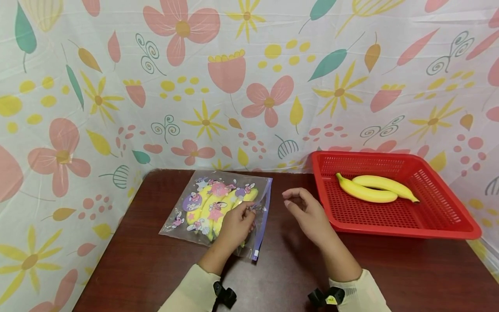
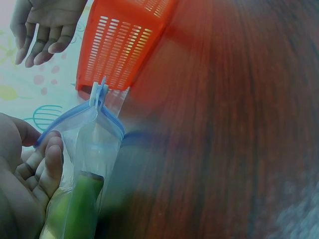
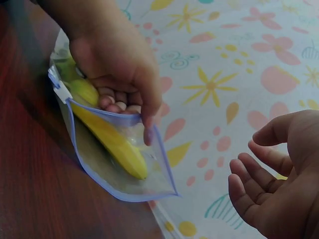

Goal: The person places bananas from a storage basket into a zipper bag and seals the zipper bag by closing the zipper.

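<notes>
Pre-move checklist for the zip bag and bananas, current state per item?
1. Zip bag flat on the table: ok.
2. Bag mouth open: ok; the right wrist view shows it held apart.
3. Left hand grips the bag edge: ok, fingers curled over the rim.
4. Right hand free: ok, open and holding nothing.
5. Bananas within reach in the red basket: ok, two lie there unobstructed.
6. Room left in the bag: cannot tell; bananas already inside.

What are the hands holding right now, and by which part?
The left hand grips the zip bag at its open mouth; the right hand holds nothing.
</notes>
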Demonstrator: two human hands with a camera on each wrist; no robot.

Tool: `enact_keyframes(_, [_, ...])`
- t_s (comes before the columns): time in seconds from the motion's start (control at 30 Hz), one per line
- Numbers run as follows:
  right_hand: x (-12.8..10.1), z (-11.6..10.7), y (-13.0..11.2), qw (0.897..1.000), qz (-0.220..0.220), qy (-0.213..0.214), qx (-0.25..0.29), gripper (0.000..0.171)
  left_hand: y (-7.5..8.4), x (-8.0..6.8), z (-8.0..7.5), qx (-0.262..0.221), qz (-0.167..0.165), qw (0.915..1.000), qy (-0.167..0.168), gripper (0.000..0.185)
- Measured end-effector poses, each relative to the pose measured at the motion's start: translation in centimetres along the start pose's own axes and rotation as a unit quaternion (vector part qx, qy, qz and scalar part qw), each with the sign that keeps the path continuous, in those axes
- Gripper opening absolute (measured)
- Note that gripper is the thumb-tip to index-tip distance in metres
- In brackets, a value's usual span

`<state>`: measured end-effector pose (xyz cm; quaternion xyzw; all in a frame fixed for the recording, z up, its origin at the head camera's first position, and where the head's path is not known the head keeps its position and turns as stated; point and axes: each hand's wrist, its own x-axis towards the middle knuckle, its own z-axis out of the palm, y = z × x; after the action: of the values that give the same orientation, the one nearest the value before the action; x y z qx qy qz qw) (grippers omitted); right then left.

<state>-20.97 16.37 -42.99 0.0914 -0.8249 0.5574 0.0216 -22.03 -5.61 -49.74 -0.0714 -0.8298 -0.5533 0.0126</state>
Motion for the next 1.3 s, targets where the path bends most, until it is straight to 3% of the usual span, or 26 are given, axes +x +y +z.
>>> enact_keyframes(0.5, [0.5,-2.0,0.6,0.994,-0.029,0.053,-0.087,0.026,0.0,0.0,0.0,0.009,0.0,0.9999,0.006,0.026])
enact_keyframes(0.73, [0.7,-3.3,0.9,0.991,-0.04,0.082,-0.102,0.03,-0.1,0.0,0.1,0.005,-0.001,1.0,0.005,0.027])
enact_keyframes(1.3, [0.8,-8.1,2.3,0.982,0.011,0.121,-0.145,0.046,-0.1,0.0,0.1,0.014,0.009,0.9998,0.008,0.025])
